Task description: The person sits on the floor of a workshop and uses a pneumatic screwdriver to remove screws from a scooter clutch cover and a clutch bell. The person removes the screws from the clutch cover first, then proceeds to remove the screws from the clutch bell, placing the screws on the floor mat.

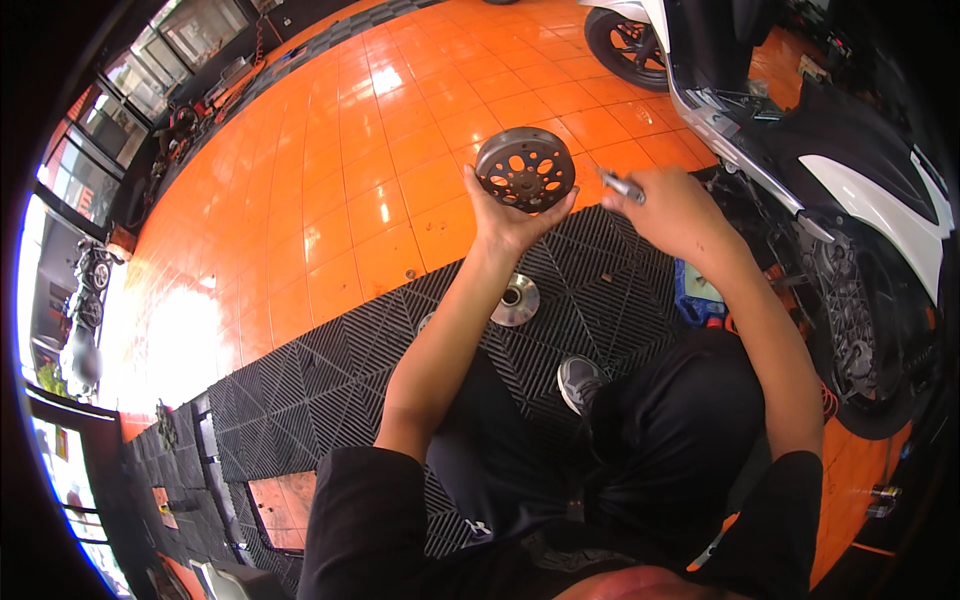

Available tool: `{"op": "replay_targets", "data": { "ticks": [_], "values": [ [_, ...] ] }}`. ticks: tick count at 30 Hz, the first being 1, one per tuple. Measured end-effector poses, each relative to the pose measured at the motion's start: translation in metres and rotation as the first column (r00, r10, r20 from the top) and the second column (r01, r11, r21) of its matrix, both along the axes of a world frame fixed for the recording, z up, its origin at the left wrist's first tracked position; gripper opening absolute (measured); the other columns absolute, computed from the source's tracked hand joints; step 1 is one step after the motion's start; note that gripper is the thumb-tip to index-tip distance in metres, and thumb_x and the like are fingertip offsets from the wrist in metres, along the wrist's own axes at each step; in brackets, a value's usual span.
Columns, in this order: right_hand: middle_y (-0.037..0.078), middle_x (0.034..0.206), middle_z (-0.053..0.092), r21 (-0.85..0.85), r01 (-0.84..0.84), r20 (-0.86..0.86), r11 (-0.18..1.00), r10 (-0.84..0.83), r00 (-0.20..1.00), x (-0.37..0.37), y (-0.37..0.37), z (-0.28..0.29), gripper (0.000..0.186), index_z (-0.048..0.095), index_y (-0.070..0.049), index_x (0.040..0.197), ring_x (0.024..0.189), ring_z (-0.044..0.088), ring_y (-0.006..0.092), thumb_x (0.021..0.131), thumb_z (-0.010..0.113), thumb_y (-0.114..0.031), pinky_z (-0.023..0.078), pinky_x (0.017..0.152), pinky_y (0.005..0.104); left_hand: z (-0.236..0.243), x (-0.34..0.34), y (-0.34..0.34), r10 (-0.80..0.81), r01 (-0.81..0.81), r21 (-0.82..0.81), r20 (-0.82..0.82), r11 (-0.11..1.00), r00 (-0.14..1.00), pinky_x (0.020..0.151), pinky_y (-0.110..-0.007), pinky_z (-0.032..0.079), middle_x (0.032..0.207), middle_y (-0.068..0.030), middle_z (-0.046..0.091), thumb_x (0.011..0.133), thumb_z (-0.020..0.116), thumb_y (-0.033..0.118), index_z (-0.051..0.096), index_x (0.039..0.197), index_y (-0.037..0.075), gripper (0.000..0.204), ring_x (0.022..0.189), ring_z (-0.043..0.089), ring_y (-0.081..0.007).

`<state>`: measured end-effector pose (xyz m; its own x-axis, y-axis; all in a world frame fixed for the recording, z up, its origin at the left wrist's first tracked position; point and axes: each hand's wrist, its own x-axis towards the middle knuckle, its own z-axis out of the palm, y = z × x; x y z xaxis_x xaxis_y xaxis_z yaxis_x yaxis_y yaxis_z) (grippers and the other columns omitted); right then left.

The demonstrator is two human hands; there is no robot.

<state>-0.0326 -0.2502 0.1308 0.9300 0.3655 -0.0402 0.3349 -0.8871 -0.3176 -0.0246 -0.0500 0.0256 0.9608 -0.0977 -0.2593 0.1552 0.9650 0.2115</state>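
In front of me, my left hand (508, 228) holds up a dark scooter clutch bell (527, 178), a round drum with many holes through its face. Thumb and fingers grip its lower rim, and its holed face is tilted toward me. Just to its right, apart from the bell, my right hand (685, 215) is closed round a short silver metal tool (624, 186). The tool's tip points left toward the bell; most of its body is hidden in the fist, so its exact kind is unclear. Below the bell, a shiny metal pulley disc (515, 300) lies on the black mat.
A black ribbed mat (310, 400) covers the floor round my legs, with orange tiles (330, 170) beyond. A white and black scooter (860, 190) stands at the right. Beside my right knee sits a blue bottle (695, 292). A red coiled hose (829, 400) shows near the scooter's wheel.
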Motion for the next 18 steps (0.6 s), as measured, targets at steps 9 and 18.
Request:
{"op": "replay_targets", "data": {
  "ticks": [9, 18],
  "values": [
    [0.022, 0.082, 0.069, -0.003, -0.050, -0.104, 0.999, 0.050, 0.993, -0.005, -0.001, 0.006, 0.044, 0.072, 0.001, 0.093, 0.082, 0.069, 0.0390, 0.092, 0.069, -0.042, 0.053, 0.076, 0.0473, -0.001, -0.002, 0.003, -0.038, 0.037, 0.120, 0.003, 0.992, 0.999, 0.112, -0.064, 0.035, 0.152, -0.0180, 0.034, 0.090, 0.020, 0.083, 0.031, 0.152, 0.013, 0.095, 0.138, 0.036, -0.0413],
    [0.021, 0.071, 0.066, -0.015, -0.067, -0.053, 0.998, 0.066, 0.996, 0.002, -0.002, -0.009, 0.042, 0.070, 0.003, 0.091, 0.069, 0.067, 0.0353, 0.090, 0.072, -0.039, 0.050, 0.067, 0.0441, -0.002, 0.001, 0.001, 0.022, -0.027, 0.051, 0.094, 0.998, 0.995, 0.113, -0.057, 0.039, 0.151, -0.0143, 0.037, 0.094, 0.015, 0.079, 0.035, 0.150, 0.013, 0.089, 0.138, 0.039, -0.0354]
  ]
}}
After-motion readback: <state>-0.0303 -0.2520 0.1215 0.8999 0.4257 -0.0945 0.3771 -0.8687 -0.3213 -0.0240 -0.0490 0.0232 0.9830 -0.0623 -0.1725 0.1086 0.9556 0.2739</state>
